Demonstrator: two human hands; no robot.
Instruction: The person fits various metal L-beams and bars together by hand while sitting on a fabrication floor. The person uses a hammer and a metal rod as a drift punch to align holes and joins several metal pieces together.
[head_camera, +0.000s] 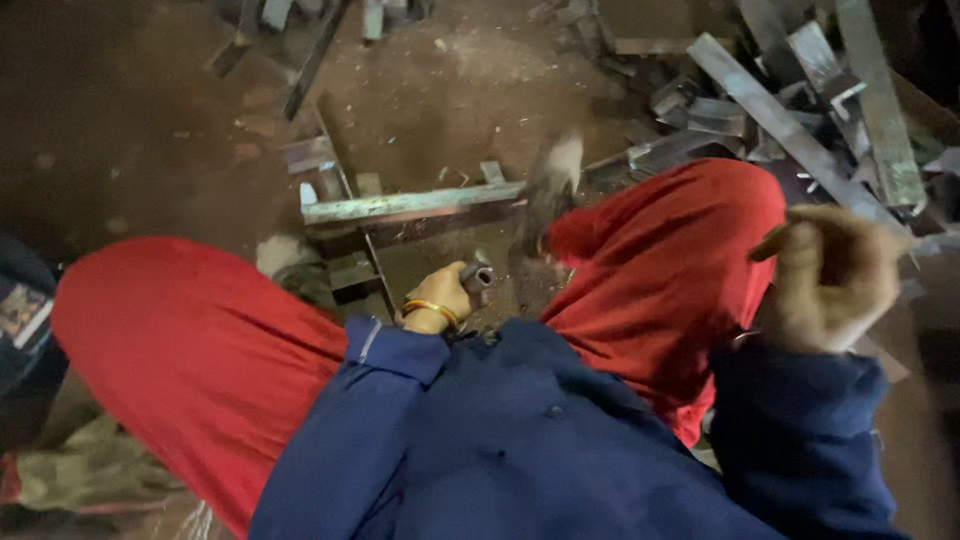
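My left hand (440, 296), with a yellow bangle on the wrist, is closed on a short grey metal piece (479, 274) held low between my knees. Beyond it a flat metal bar (410, 204) lies across a dark metal block on the dirt ground. My right hand (835, 276) is raised at the right, fist closed around a wooden handle (771, 243) whose end sticks out of the fist. A blurred grey object (550, 185), possibly a hammer head, shows just past my right knee. I cannot tell whether it joins the handle.
My red trousers (190, 350) and blue jacket sleeves fill the lower view. A heap of metal strips and angle pieces (800, 110) lies at the back right. More bars (300, 60) lie at the back left. A dark object is at the left edge.
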